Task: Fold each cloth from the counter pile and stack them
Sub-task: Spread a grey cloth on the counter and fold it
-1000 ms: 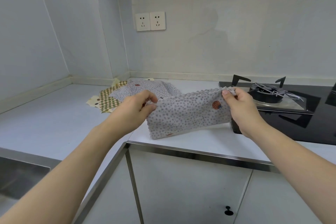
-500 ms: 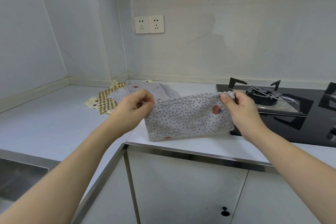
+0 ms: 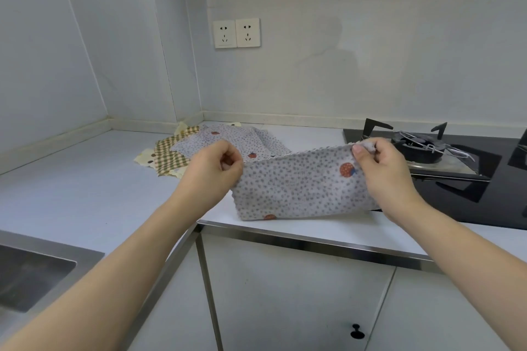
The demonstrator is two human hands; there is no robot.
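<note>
A grey dotted cloth (image 3: pixel 299 188) with small red strawberries hangs folded in half, stretched between my two hands above the counter's front edge. My left hand (image 3: pixel 211 171) pinches its upper left corner. My right hand (image 3: pixel 379 168) pinches its upper right corner between thumb and fingers. The cloth's lower fold hangs just above the white counter (image 3: pixel 85 194). Behind my left hand lies the pile: another grey dotted cloth (image 3: pixel 245 142) spread over a green checked cloth (image 3: pixel 168 154) and a cream one.
A black gas hob (image 3: pixel 456 177) with a burner and pan supports sits right of the cloth, close to my right hand. A steel sink (image 3: pixel 31 273) is at the lower left. Two wall sockets (image 3: pixel 236 33) hang above the corner. Cabinet doors are below.
Both hands with the folded cloth have shifted slightly forward and down over the counter edge. The hold on both corners is unchanged.
</note>
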